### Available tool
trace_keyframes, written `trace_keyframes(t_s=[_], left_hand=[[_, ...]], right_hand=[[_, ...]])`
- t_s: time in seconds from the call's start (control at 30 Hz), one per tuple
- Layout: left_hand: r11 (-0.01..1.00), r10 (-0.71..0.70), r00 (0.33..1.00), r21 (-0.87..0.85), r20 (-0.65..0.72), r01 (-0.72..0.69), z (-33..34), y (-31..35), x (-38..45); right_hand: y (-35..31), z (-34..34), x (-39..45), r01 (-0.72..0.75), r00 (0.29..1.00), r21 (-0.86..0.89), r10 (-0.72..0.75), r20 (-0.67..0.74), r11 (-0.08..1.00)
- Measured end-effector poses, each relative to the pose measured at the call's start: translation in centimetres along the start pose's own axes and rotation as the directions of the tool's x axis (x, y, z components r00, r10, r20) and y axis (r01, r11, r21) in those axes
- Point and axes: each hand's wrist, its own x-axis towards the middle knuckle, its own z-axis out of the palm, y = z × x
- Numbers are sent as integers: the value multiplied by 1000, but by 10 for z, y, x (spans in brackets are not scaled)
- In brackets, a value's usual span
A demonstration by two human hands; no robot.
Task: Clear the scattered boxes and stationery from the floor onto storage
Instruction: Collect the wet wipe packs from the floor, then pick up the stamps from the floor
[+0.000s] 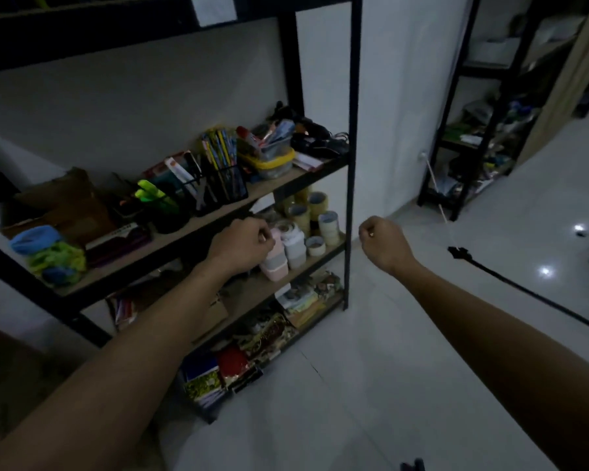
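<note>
Both arms reached up from the bottom of the frame toward a black metal shelf unit [350, 164] that filled the left and centre of the picture. The left hand [242, 244] sat at centre frame in front of the middle shelf, its fingers curled in, just beside a pale pink container [274, 266]; whether it touched or held anything could not be told in the dim light. The right hand [383, 241] hung right of centre, clear of the shelf post, fingers also curled into a loose fist with nothing visible in it. On the upper board stood mesh pen holders [225, 185] full of pencils and markers, green highlighters [150, 195], a yellow-lidded tub [269, 161] of odds and ends, and a brown cardboard box [65, 198] at the left. Rolls of tape [320, 212] crowded the middle shelf behind the pink container. Colourful paper packs [238, 362] lay on the lowest level near the bottom centre. The pale tiled floor [371, 368] spread across the lower right, where a black cable [510, 283] ran. A second shelf unit [483, 130] stood at the upper right.
</note>
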Motion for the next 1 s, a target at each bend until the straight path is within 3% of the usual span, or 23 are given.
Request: trace_keyframes(t_s=[0.33,0.63,0.73,1.0], left_hand=[[973,108,980,-220,166,-70,127,55,-50],[961,161,921,-268,355,-65,270,122,-83],[956,188,910,-281,369,-83,327,149,-92],[936,272,867,-326,418,-136,564,186,-124]], right_hand=[[134,-35,-123,-315,946,-40,310,-100,948],[296,-35,-256,-547,831,37,548,-93,836],[360,-24,-297,-603,791,43,605,-90,796],[555,70,-386,-685,718,81,690,-96,724]])
